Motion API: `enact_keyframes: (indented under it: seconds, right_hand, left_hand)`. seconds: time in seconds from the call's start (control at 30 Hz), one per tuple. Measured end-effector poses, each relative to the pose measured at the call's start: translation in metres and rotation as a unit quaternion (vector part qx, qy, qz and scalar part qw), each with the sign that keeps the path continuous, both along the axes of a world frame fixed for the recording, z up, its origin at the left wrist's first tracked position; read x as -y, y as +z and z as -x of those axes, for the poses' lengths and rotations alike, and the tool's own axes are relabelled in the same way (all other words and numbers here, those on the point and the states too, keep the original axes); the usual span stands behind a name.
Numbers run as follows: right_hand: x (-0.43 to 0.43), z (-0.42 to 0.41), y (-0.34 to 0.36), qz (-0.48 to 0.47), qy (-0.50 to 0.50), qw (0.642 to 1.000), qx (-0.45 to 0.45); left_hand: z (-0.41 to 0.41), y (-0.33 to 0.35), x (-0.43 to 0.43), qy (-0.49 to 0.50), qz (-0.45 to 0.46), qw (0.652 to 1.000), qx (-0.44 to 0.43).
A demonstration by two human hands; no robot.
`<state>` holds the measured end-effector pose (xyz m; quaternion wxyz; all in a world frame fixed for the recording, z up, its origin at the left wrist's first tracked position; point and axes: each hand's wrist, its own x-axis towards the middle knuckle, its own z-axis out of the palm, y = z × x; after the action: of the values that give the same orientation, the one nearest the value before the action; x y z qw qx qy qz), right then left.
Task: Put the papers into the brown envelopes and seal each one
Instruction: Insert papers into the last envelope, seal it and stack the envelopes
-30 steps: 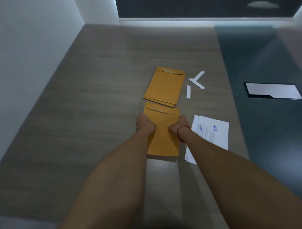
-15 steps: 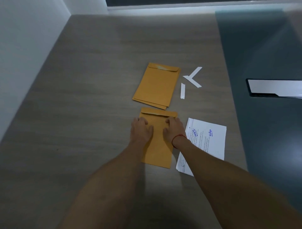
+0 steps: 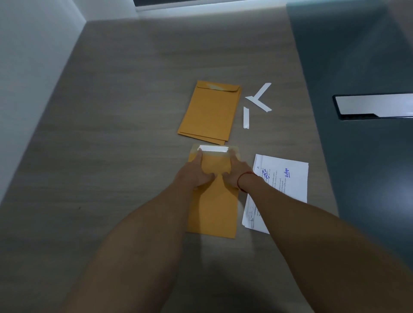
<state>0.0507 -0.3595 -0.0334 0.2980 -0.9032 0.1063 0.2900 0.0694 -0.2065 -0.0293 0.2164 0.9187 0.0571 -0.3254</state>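
Your left hand point(image 3: 196, 173) and right hand point(image 3: 235, 172) press flat, gripping nothing, on the flat brown paper envelope point(image 3: 214, 205) beneath them; sealing seems in hand, so next pinch and peel the white liner strip point(image 3: 213, 148) at your fingertips.

Print on papers point(image 3: 295, 187) illegibly small.

- I see a grey wood-grain table point(image 3: 111, 178) in dim light.
- White wall point(image 3: 33, 67) on its left.
- Dark teal surface point(image 3: 357, 178) on its right.
- Dark window point(image 3: 190, 1) at the far end.
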Motion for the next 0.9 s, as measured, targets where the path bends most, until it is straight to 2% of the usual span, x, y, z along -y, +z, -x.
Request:
enact_keyframes:
  seconds: [0.13,0.23,0.3,0.4,0.53,0.63,0.73,0.8,0.9]
  right_hand:
    - [0.003,-0.005,0.012,0.017,0.009,1.0,-0.008]
    - [0.012,-0.004,0.024,0.044,-0.009,0.998,0.034]
    - [0.023,-0.001,0.033,0.093,-0.028,0.993,0.074]
    - [0.048,0.01,0.04,0.158,-0.068,0.979,0.108]
    - [0.088,0.038,0.041,0.186,-0.168,0.966,0.059]
    - [0.109,0.063,0.03,0.149,-0.265,0.953,0.014]
    - [0.118,0.086,0.021,0.117,-0.36,0.925,-0.025]
    - [0.118,0.094,0.017,0.093,-0.404,0.91,-0.026]
    - [0.119,0.098,0.013,0.026,-0.466,0.884,-0.02]
  left_hand:
    - [0.0,0.008,0.007,-0.014,-0.018,0.999,0.037]
    - [0.001,0.017,0.018,-0.007,-0.013,0.996,0.086]
    - [0.003,0.024,0.033,0.003,-0.002,0.994,0.105]
    - [0.014,0.028,0.061,0.019,0.031,0.995,0.095]
    - [0.036,0.024,0.101,0.036,0.088,0.994,0.061]
    - [0.053,0.017,0.124,0.021,0.085,0.995,0.052]
    - [0.065,0.016,0.143,0.05,0.084,0.994,0.055]
    - [0.068,0.016,0.149,0.074,0.083,0.993,0.037]
    - [0.072,0.014,0.154,0.056,0.046,0.997,0.023]
